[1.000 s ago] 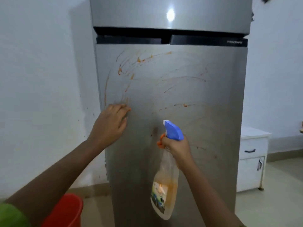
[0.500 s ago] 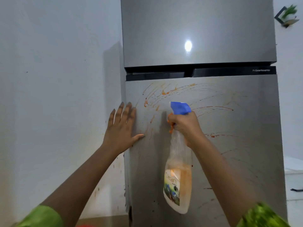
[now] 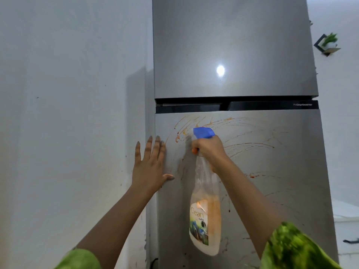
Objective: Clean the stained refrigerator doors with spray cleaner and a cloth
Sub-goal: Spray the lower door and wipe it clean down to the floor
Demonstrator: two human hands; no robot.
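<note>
My right grip (image 3: 208, 150) clutched the spray bottle (image 3: 206, 220) mid-frame; my left grip (image 3: 149, 167) lay flat, fingers spread, on the stained fridge door (image 3: 272, 171).

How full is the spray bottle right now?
Partly full. The clear spray bottle, hanging upright from the right hand, shows orange liquid only in its lower part; the neck and upper body look empty.
</note>
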